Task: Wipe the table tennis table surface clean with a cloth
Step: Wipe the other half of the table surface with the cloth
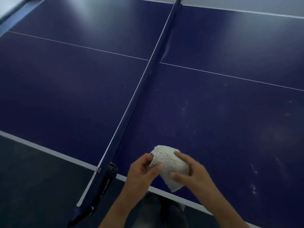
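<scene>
Pinching bunched nubby white terry cloth point(167, 165) between both hands, above glossy blue table point(213, 112).

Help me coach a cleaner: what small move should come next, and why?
Probably press the cloth down onto the table just ahead and begin a stroke to the right. The left hand and right hand both hold the bunched cloth at the near edge, right of the net, and pale specks dot the surface there.
</scene>
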